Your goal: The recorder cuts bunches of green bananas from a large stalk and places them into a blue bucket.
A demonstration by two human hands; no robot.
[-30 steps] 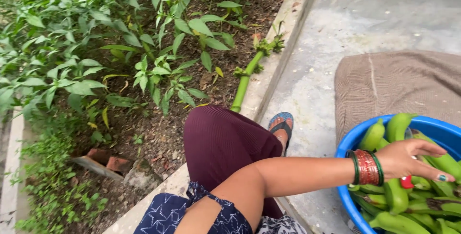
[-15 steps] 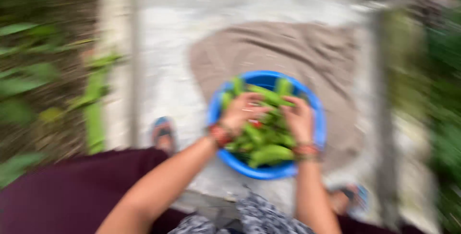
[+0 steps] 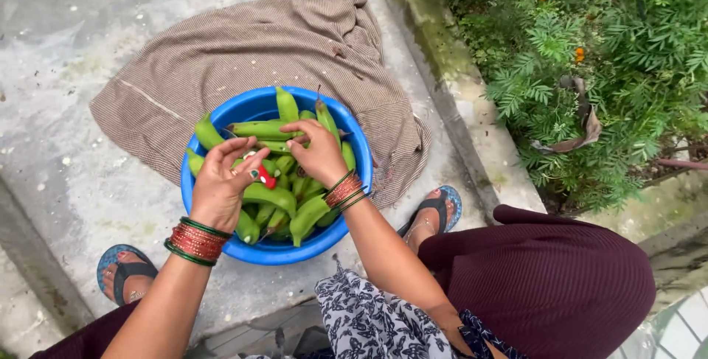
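Gripping a small red-handled tool (image 3: 267,179), apparently a knife or peeler, left hand (image 3: 223,186) curled over the heap; right hand (image 3: 318,152) spread loosely on green bananas (image 3: 273,198) filling the blue basin (image 3: 284,250), closing on none yet. Now sharp and steady where a half-second earlier blurred; both hands settled in, basin resting on brown cloth (image 3: 258,42).
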